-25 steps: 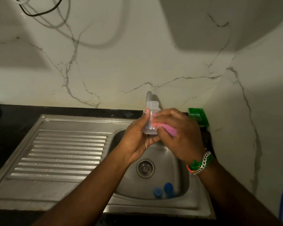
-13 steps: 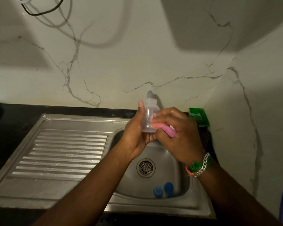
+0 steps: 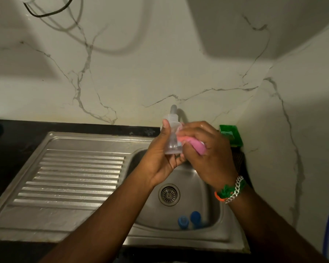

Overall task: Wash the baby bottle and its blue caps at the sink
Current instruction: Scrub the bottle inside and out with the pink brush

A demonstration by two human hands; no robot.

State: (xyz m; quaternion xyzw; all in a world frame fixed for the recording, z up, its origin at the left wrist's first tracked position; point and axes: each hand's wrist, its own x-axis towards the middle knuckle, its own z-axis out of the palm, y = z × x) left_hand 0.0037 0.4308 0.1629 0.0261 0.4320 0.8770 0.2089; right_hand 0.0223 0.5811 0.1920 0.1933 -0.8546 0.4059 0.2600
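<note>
A: Scrubbing, by the look of it. The left hand [image 3: 160, 158] is wrapped round the lower body of the clear baby bottle [image 3: 172, 134], thumb up along its side, holding it upright above the sink [image 3: 207, 188]. The right hand [image 3: 209, 152] is curled round a pink sponge [image 3: 195, 145] and presses it against the bottle's right side.

B: So both hands are together over the basin?

A: Yes, touching at the bottle. The two blue caps [image 3: 189, 220] lie side by side in the basin near its front wall, apart from the drain [image 3: 169, 194] and untouched.

B: How would you expect the bottle to handle?

A: Light, I'd judge, and fairly stiff, being thin clear plastic. It is probably wet and soapy, hence slippery, though I cannot make out suds. The narrower waist where the left fingers sit seems the sensible hold, since a straight wall would slide more easily.

B: And the neck?

A: Bare threads at the top, nothing screwed on. I would keep the grip low and let the sponge work upward.

B: Anything nearby?

A: A green soap dish [image 3: 230, 135] on the dark worktop [image 3: 13, 141] behind the right hand, and the ribbed draining board [image 3: 74, 179] to the left.
</note>
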